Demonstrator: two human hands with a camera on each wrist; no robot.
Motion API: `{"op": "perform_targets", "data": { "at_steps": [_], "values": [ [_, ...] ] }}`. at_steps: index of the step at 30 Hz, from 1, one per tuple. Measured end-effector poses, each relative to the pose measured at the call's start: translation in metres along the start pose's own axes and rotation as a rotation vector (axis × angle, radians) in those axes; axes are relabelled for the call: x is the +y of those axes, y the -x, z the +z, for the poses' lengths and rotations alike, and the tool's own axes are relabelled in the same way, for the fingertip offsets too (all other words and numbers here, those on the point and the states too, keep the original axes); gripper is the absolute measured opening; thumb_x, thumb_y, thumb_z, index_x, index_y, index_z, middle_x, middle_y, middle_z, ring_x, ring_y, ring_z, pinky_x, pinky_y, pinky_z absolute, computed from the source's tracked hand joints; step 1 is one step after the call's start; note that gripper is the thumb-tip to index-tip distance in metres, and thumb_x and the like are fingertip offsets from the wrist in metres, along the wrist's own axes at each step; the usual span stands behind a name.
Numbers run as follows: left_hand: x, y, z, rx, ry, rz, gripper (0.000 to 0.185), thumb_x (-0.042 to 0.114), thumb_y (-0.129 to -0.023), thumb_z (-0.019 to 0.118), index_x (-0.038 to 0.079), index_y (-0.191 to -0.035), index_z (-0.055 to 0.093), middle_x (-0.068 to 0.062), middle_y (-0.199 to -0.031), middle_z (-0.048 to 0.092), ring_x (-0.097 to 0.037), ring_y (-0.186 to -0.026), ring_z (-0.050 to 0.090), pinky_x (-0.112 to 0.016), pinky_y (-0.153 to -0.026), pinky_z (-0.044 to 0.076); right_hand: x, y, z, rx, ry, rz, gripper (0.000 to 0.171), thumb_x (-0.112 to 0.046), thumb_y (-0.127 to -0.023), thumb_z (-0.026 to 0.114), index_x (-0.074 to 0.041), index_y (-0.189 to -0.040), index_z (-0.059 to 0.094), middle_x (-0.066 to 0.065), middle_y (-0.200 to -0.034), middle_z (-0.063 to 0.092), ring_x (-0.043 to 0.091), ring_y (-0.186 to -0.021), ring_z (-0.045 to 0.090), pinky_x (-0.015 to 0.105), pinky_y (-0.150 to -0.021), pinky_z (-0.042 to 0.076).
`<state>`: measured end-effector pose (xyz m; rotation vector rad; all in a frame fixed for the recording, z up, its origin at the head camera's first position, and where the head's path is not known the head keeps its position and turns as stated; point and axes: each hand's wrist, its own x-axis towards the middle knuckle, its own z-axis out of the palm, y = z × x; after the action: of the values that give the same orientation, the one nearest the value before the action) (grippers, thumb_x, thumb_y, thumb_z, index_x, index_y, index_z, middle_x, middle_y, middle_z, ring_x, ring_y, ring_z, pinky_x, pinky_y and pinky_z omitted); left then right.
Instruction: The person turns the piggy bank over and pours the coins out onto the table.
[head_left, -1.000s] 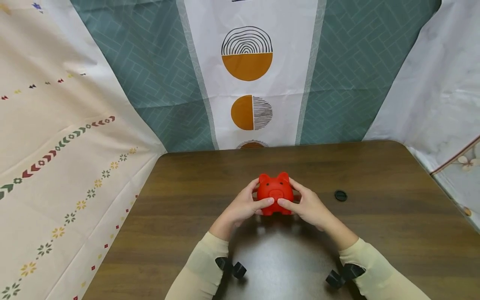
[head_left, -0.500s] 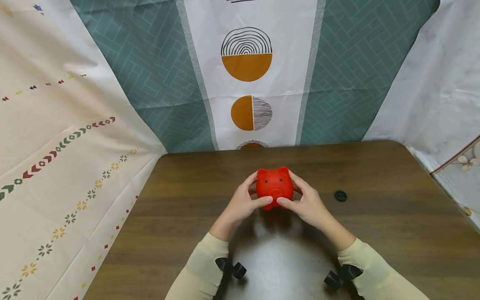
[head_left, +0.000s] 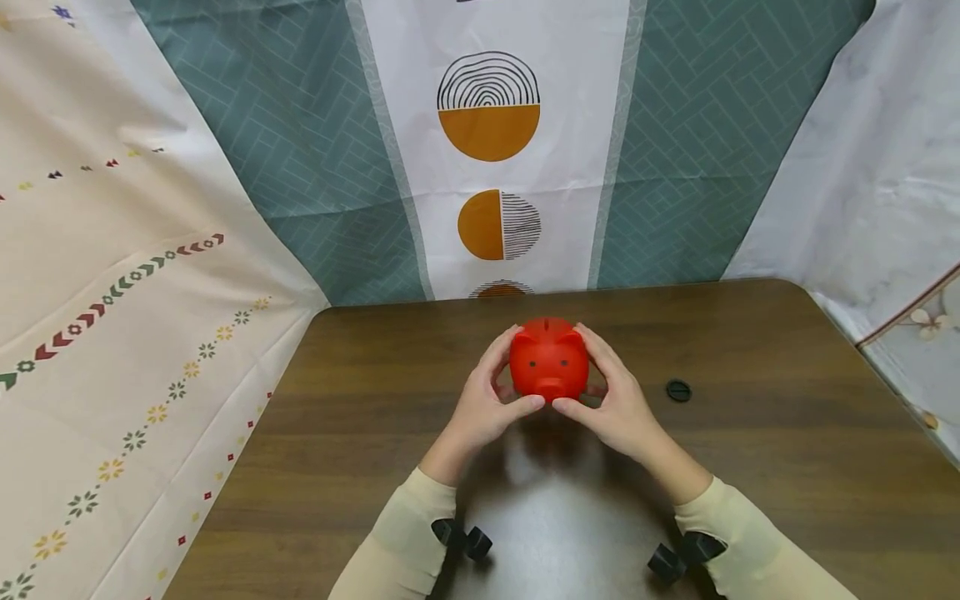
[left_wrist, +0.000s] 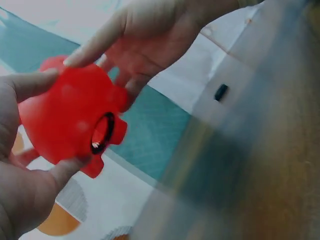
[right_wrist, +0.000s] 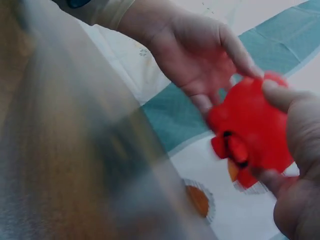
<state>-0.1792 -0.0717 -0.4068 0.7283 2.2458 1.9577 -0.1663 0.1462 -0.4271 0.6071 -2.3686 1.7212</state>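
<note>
At the far left hangs a cream patterned cloth (head_left: 127, 275), and beside it a teal and white backdrop cloth with orange half-circles (head_left: 489, 167) falls behind the dark brown wooden table (head_left: 787, 467). The left hand (head_left: 483, 404) comes in from a cream sleeve (head_left: 401, 542) and grips the left flank of a small red plastic piggy bank (head_left: 549, 362), its fingers curled up around the side and its thumb pressed under the snout. The piggy bank is held clear above the middle of the table, its face turned toward the person and a coin slot showing on top. The left wrist view shows its underside, where a round hole ringed in black (left_wrist: 101, 133) lies open between the stubby feet. The right hand (head_left: 611, 400) mirrors the grip on the right flank, fingers curled over the side near the ear and thumb meeting the left thumb beneath the snout. Further right, well apart from both hands, a small round black plastic plug (head_left: 678, 390) lies flat on the table.
</note>
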Motion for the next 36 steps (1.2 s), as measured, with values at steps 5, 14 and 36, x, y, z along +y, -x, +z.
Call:
{"op": "perform_targets", "data": {
  "at_steps": [5, 14, 36],
  "values": [
    [-0.01, -0.001, 0.0, 0.018, -0.039, -0.066, 0.074, 0.024, -0.083, 0.076, 0.033, -0.146, 0.037, 0.005, -0.138, 0.046, -0.029, -0.119, 0.048, -0.038, -0.079, 0.056, 0.0, 0.0, 0.001, -0.021, -0.096, 0.1, 0.081, -0.022, -0.084, 0.076, -0.026, -0.15, 0.031, 0.002, -0.142, 0.044, 0.033, -0.12, 0.05, 0.035, -0.075, 0.058],
    [-0.017, -0.003, 0.002, 0.005, -0.024, -0.153, 0.073, 0.027, -0.084, 0.075, 0.028, -0.147, 0.037, 0.004, -0.137, 0.047, -0.03, -0.116, 0.05, -0.037, -0.077, 0.057, 0.004, 0.003, 0.002, -0.041, -0.067, 0.194, 0.082, -0.032, -0.084, 0.075, -0.022, -0.151, 0.029, 0.006, -0.14, 0.045, 0.038, -0.119, 0.05, 0.038, -0.074, 0.058],
    [0.006, 0.001, -0.002, -0.009, 0.018, -0.164, 0.078, 0.016, -0.082, 0.076, 0.018, -0.149, 0.035, -0.006, -0.143, 0.042, -0.032, -0.119, 0.049, -0.039, -0.079, 0.056, 0.007, 0.003, 0.007, -0.014, -0.054, 0.142, 0.083, -0.032, -0.082, 0.077, -0.021, -0.15, 0.032, 0.005, -0.142, 0.045, 0.033, -0.121, 0.05, 0.036, -0.077, 0.057]
  ]
}}
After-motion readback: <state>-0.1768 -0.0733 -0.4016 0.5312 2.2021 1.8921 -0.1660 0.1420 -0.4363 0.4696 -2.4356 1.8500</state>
